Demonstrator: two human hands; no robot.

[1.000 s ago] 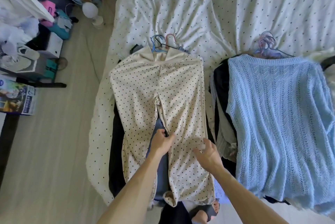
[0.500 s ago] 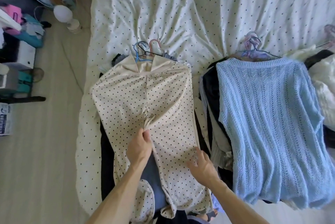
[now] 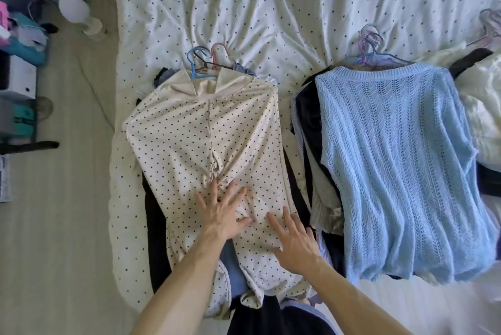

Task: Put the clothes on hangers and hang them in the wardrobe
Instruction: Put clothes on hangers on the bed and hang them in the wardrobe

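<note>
2 hands lie flat, fingers spread, gripping nothing: the left hand and right hand press the dotted garment beneath them on the bed, its blue hanger farther ahead of them. I judge this as smoothing after hangering; next, reach forward, take the hook and lift it for the wardrobe, unseen here.

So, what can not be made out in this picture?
Head view only.
- Dark clothes under the cream polka-dot garment: covered by it.
- Pile under the light blue knitted sweater: covered too.
- White shiny garment: cut by the right edge.
- Wardrobe: outside the frame.
</note>
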